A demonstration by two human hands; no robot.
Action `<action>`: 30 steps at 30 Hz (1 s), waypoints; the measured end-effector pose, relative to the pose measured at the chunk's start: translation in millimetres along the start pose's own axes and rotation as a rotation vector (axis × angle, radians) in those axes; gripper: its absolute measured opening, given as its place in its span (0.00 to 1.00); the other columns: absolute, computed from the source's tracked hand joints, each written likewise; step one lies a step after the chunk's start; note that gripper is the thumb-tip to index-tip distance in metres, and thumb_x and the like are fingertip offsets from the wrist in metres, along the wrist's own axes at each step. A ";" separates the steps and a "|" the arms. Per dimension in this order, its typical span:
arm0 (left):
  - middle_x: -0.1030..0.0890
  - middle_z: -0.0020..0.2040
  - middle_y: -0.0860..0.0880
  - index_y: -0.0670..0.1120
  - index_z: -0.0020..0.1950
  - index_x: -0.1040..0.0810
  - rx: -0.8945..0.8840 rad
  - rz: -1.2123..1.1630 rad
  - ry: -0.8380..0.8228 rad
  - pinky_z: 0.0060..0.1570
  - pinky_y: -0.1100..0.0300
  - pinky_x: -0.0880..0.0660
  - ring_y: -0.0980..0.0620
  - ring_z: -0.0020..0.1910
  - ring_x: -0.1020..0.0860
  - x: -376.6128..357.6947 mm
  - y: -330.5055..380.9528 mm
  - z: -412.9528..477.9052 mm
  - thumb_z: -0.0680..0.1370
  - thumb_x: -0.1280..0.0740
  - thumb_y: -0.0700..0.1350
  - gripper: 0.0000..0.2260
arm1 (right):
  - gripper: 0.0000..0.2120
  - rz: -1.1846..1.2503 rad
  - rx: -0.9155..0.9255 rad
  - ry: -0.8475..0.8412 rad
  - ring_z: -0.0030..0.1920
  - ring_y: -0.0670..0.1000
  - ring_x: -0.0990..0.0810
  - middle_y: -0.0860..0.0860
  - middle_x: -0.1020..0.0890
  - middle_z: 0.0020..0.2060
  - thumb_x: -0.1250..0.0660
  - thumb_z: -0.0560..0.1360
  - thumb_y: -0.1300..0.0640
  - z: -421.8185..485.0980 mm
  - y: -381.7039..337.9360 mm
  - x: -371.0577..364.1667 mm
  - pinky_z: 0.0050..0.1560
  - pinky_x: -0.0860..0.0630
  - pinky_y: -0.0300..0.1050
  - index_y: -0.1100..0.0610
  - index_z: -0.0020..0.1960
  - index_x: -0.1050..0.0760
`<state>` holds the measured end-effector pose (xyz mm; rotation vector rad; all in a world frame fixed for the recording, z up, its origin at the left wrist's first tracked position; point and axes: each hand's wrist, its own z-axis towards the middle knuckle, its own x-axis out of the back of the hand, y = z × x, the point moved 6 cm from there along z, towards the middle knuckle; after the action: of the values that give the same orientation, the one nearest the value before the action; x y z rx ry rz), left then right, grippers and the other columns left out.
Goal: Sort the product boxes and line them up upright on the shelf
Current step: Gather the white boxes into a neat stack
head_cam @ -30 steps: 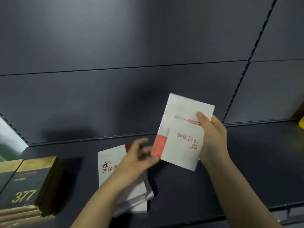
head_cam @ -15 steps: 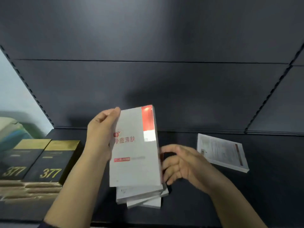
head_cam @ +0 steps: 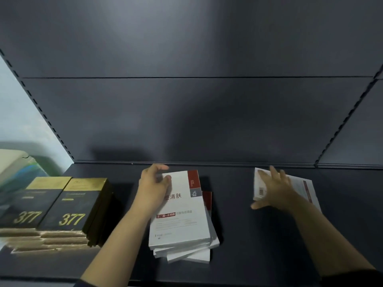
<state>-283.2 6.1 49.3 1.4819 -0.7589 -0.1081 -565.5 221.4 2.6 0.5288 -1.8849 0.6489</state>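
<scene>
**Both hands on white boxes, none standing yet**

My landmark is the stack of white boxes (head_cam: pixel 196 255), lying flat and fanned out of square near the middle of the dark shelf (head_cam: pixel 248 245). My left hand (head_cam: pixel 154 187) is at the stack's far left corner. Its fingers (head_cam: pixel 160 167) are curled over the far edge of the top white box (head_cam: pixel 182 220) and the thumb presses its printed face, so that box is gripped. The forearm runs in from the near left and the wrist is about level.

To the right of the stack, well apart from it, a lone white box (head_cam: pixel 298 184) lies flat with its printed back upward. My right hand (head_cam: pixel 275 188) is spread over it, fingers straight and released, thumb splayed toward the stack. It grasps nothing. I cannot tell whether the palm actually bears on the box.

As I judge it, the step is gathering that stray box in with its own kind. To do it well, I would close the right fingers over the box's far edge and put the thumb on the near edge, rather than drag it flat-handed. Then I would turn it printed face forward before it joins the rest. The left hand should steady the stack, since the lower boxes are skewed and could slide.

Left of the stack, the black-and-gold 377 boxes (head_cam: pixel 70 206) lie in flat piles, untouched.
</scene>
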 end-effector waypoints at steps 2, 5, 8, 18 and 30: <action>0.24 0.62 0.45 0.60 0.48 0.28 -0.017 -0.016 0.010 0.39 0.56 0.18 0.49 0.46 0.16 -1.6 0.1 -1.0 0.80 0.37 0.44 0.10 | 0.65 -0.057 0.018 -0.007 0.77 0.64 0.57 0.57 0.55 0.79 0.24 0.56 0.31 9.1 12.1 2.2 0.76 0.53 0.62 0.48 0.79 0.59; 0.23 0.60 0.46 0.56 0.48 0.28 -0.017 -0.048 0.032 0.32 0.64 0.22 0.51 0.43 0.15 -1.3 0.0 -2.3 0.81 0.37 0.43 0.06 | 0.62 -0.077 0.070 0.050 0.75 0.59 0.44 0.55 0.42 0.76 0.26 0.56 0.29 9.5 13.4 13.9 0.74 0.42 0.56 0.49 0.79 0.53; 0.22 0.58 0.45 0.54 0.50 0.27 0.029 -0.127 0.039 0.30 0.64 0.22 0.51 0.42 0.15 0.4 -2.5 -4.7 0.80 0.36 0.42 0.06 | 0.57 -0.044 0.077 0.045 0.72 0.55 0.38 0.51 0.35 0.73 0.28 0.58 0.30 4.6 10.0 21.7 0.70 0.36 0.53 0.49 0.78 0.48; 0.24 0.54 0.56 0.51 0.57 0.26 -0.152 -0.130 0.268 0.46 0.66 0.31 0.58 0.52 0.25 24.4 30.0 -34.5 0.77 0.32 0.42 0.10 | 0.38 1.525 0.385 0.117 0.61 0.49 0.20 0.47 0.19 0.60 0.27 0.62 0.33 -68.9 -89.5 86.3 0.58 0.23 0.51 0.46 0.68 0.30; 0.18 0.44 0.36 0.36 0.53 0.22 0.053 -0.754 -0.299 0.43 0.54 0.21 0.43 0.36 0.22 -22.8 49.1 -81.9 0.77 0.34 0.36 0.06 | 0.20 1.936 0.325 -0.087 0.42 0.52 0.16 0.51 0.15 0.42 0.44 0.78 0.42 -88.7 -145.7 76.7 0.45 0.24 0.48 0.51 0.42 0.18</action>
<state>-277.0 93.7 93.0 1.7600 -0.3986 -0.8991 -442.7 163.4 131.2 -1.3776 -1.8700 2.1006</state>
